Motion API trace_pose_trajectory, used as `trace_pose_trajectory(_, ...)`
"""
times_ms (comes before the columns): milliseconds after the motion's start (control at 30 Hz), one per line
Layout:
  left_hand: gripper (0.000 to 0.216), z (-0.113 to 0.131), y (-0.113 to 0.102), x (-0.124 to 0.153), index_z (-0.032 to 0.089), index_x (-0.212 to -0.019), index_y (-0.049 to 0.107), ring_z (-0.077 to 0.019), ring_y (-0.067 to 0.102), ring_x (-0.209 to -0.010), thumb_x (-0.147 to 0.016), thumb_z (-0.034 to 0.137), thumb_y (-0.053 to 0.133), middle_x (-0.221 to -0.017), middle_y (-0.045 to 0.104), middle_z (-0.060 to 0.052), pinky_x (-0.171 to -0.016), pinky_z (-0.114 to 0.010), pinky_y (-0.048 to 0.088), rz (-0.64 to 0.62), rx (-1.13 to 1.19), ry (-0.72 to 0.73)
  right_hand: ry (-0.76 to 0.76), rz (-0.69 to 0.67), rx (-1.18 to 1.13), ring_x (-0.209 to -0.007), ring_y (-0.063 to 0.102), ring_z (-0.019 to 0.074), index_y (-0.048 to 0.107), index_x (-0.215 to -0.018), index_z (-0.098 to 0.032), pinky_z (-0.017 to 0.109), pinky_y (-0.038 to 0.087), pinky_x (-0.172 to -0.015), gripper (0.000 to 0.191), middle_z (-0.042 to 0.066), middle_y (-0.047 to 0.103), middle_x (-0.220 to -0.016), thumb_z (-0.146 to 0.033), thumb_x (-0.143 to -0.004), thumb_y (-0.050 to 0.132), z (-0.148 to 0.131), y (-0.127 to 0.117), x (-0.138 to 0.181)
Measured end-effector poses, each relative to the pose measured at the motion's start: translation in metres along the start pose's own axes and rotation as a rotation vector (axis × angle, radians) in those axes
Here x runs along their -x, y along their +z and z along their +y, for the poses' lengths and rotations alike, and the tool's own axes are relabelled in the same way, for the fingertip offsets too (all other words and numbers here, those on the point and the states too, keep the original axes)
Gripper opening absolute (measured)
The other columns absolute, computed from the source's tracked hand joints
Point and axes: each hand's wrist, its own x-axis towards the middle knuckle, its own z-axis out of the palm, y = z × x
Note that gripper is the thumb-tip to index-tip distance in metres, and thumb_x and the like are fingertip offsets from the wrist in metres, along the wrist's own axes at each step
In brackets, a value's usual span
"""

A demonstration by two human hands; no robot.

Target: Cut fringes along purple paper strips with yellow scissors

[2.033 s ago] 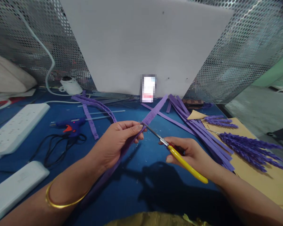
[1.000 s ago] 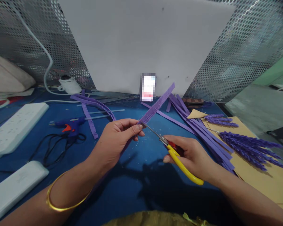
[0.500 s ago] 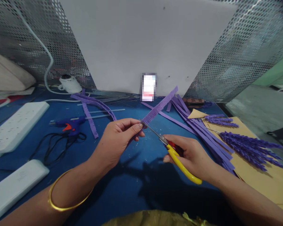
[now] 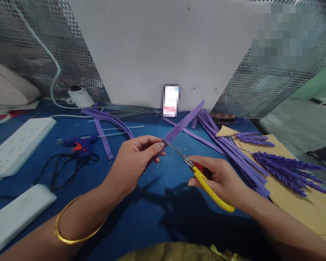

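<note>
My left hand [image 4: 134, 160] pinches a long purple paper strip [image 4: 182, 124] between thumb and fingers; the strip's fringed end rises up and to the right, toward the white board. My right hand [image 4: 221, 179] grips yellow-handled scissors [image 4: 203, 180], whose blades point left and meet the strip just beside my left fingertips. Both hands hover above the blue table [image 4: 163, 188].
More purple strips [image 4: 228, 148] and finished purple flower spikes [image 4: 285, 172] lie on brown paper [image 4: 309, 206] at the right. A blue glue gun [image 4: 80, 144] with black cord, two white power strips [image 4: 19, 143], loose strips [image 4: 105, 128] and a white board [image 4: 165, 50] stand left and behind.
The strip's free end has lifted off the table and swung upward. The scissors have stayed at the strip's edge by my left fingertips, with small shifts only.
</note>
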Motion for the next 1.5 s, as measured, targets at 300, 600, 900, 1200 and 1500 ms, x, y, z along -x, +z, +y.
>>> trace_pose_trajectory(300, 0.017, 0.012, 0.002, -0.001, 0.015, -0.066, 0.075, -0.0063, 0.054, -0.049, -0.059, 0.022, 0.088, -0.055, 0.066, 0.001, -0.048, -0.015, 0.041, -0.044, 0.19, -0.18, 0.089, -0.125, -0.207, -0.061, 0.033, 0.0113, 0.07, -0.091, -0.015, 0.022, 0.032, -0.052, 0.04, -0.004, 0.04, -0.067, -0.055, -0.085, 0.07, -0.011, -0.006, -0.003)
trace_pose_trajectory(600, 0.02, 0.009, 0.002, 0.001, 0.017, -0.072, 0.077, -0.007, 0.058, -0.053, -0.06, 0.024, 0.091, -0.061, 0.071, 0.0, -0.052, -0.014, 0.044, -0.022, 0.176, -0.183, 0.08, -0.067, -0.138, -0.064, 0.039, 0.0121, 0.07, -0.092, -0.016, 0.023, 0.038, -0.058, 0.032, -0.002, 0.051, -0.075, -0.047, -0.086, 0.072, -0.006, -0.005, -0.003)
trace_pose_trajectory(900, 0.022, 0.009, 0.003, 0.002, 0.016, -0.075, 0.078, -0.0078, 0.056, -0.055, -0.061, 0.028, 0.09, -0.063, 0.07, 0.0, -0.052, -0.015, 0.043, 0.04, 0.089, -0.102, 0.002, 0.038, 0.044, -0.064, 0.045, 0.0133, 0.07, -0.109, -0.021, 0.022, 0.039, -0.055, 0.04, -0.001, 0.055, -0.076, -0.05, -0.082, 0.075, -0.005, -0.002, -0.001)
trace_pose_trajectory(1200, 0.022, 0.007, 0.003, 0.002, 0.018, -0.077, 0.079, -0.0093, 0.056, -0.056, -0.061, 0.029, 0.089, -0.064, 0.069, 0.001, -0.053, -0.018, 0.044, 0.046, 0.061, -0.077, -0.058, 0.063, 0.14, -0.062, 0.05, 0.0137, 0.071, -0.115, -0.02, 0.023, 0.041, -0.056, 0.044, 0.001, 0.062, -0.078, -0.051, -0.084, 0.073, -0.007, -0.002, -0.002)
trace_pose_trajectory(1500, 0.02, 0.006, 0.001, 0.002, 0.019, -0.077, 0.078, -0.0085, 0.057, -0.058, -0.063, 0.028, 0.089, -0.066, 0.071, 0.001, -0.054, -0.016, 0.044, 0.033, 0.044, -0.072, -0.071, 0.046, 0.132, -0.061, 0.046, 0.0125, 0.069, -0.116, -0.019, 0.022, 0.038, -0.054, 0.04, -0.001, 0.059, -0.077, -0.045, -0.086, 0.074, -0.007, -0.003, 0.0)
